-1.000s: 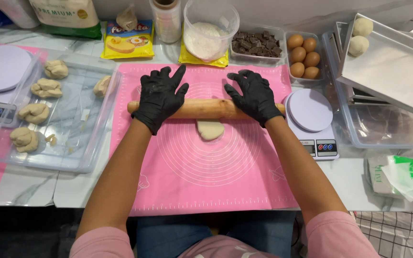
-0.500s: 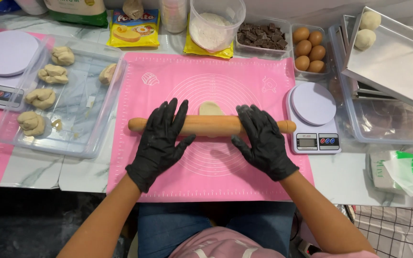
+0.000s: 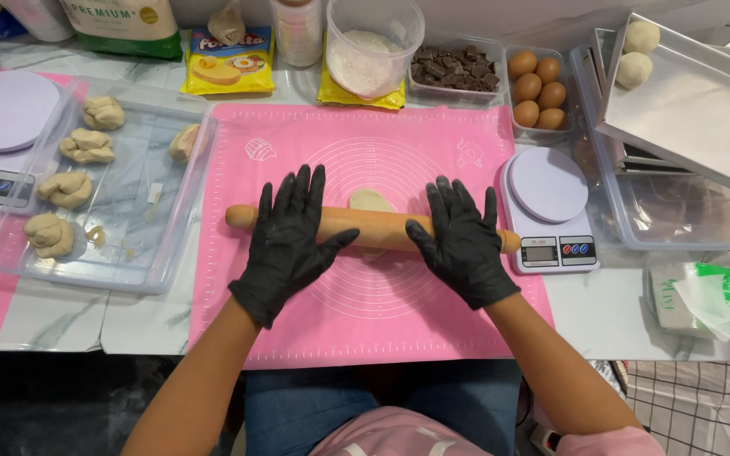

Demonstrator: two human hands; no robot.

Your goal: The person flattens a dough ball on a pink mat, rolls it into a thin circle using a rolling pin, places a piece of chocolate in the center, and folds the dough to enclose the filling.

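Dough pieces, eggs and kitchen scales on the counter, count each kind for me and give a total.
Twisted dough pieces in the clear tray: 5
Dough balls on the metal tray: 2
Dough under the rolling pin: 1
Eggs: 5
Kitchen scales: 2
Total: 15

Bright, even overhead light, soft shadows, sharp focus, slight edge distortion.

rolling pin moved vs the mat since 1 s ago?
Yes. The rolling pin has rolled toward the person, off the dough piece, which now shows beyond it on the pink mat.
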